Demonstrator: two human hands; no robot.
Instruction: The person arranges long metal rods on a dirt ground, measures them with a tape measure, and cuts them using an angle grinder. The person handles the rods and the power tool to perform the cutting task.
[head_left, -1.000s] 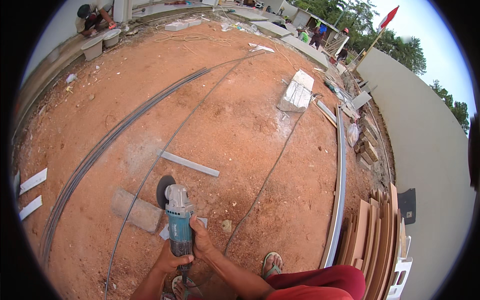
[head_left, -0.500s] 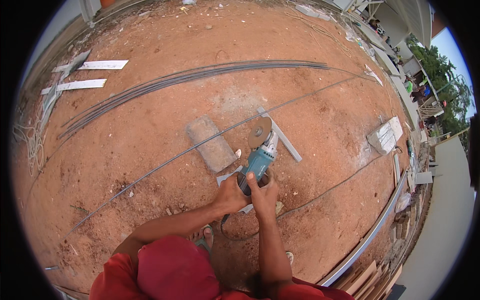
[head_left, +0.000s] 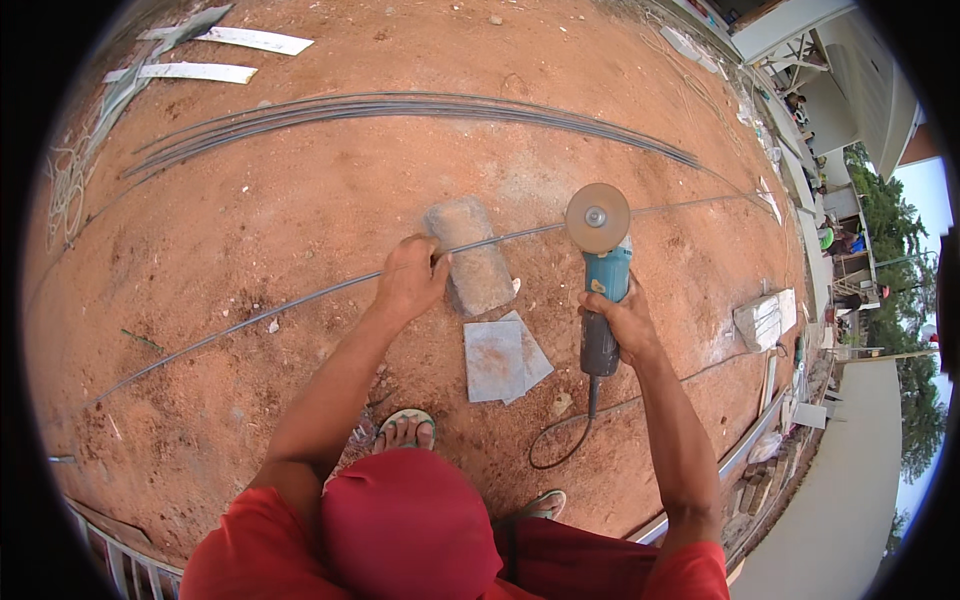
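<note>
My right hand [head_left: 628, 318] is wrapped round the dark rear body of a teal angle grinder [head_left: 606, 275], held upright in view with its brown disc [head_left: 598, 217] at the far end. The disc overlaps the line of a long steel rod [head_left: 300, 303] in the picture. My left hand [head_left: 410, 280] closes over this rod, its fingers partly hidden, just left of a rough grey block [head_left: 478, 262]. Across the block lies the rod. Two grey square tiles [head_left: 494, 360] overlap on the soil nearer to me.
A bundle of steel rods [head_left: 400, 108] stretches across the far ground. White strips [head_left: 255, 40] lie far left. At right are a pale block [head_left: 762, 320] and the grinder's cord [head_left: 690, 378]. My sandalled feet [head_left: 408, 430] stand close by.
My left hand has left the grinder and moved left onto the rod. The right hand has carried the grinder rightward. Both tiles now show fully, and the view has shifted.
</note>
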